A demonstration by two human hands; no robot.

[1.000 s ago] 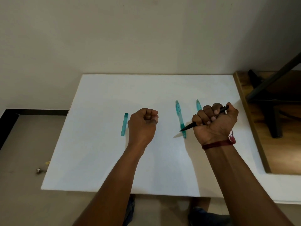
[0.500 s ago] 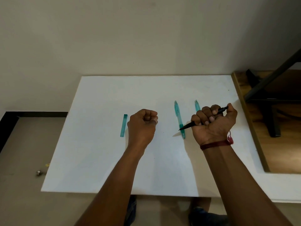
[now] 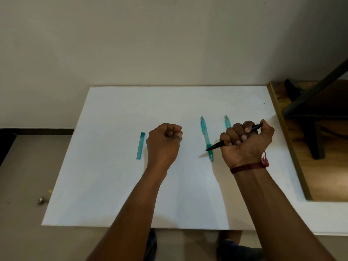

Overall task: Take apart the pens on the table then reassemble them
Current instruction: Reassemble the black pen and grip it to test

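White table (image 3: 113, 185): R hand (image 3: 246, 146) grips black pen (image 3: 216, 146).

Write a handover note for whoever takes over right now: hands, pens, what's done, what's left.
Left hand: curled in a fist over the table; nothing shows in it.
Right hand: grips the black pen, tip pointing left.
Lying on the table: a teal pen between the hands, a second teal pen partly hidden behind the right hand, and a short teal piece left of the left hand.
Done: apparently one part removed.
Left: probably the remaining disassembly, then all reassembly.
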